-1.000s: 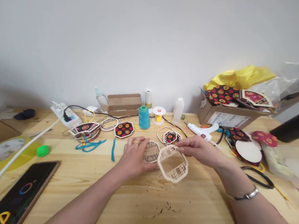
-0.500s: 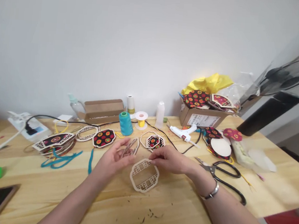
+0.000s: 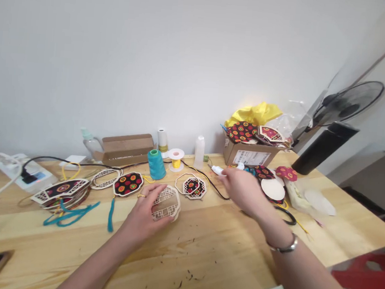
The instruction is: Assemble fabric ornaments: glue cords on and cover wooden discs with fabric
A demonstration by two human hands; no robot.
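Right hand [image 3: 242,189] shifts from the lattice frames [image 3: 171,197] to the glue gun [image 3: 217,170], toward the table's [image 3: 230,255] back edge; grip unclear. I record left hand [image 3: 144,210] clamped on the frames.

wooden table [image 3: 156,253] under teal thread cone [image 3: 156,165], labelled box [image 3: 252,155], dark scraps [image 3: 191,276]
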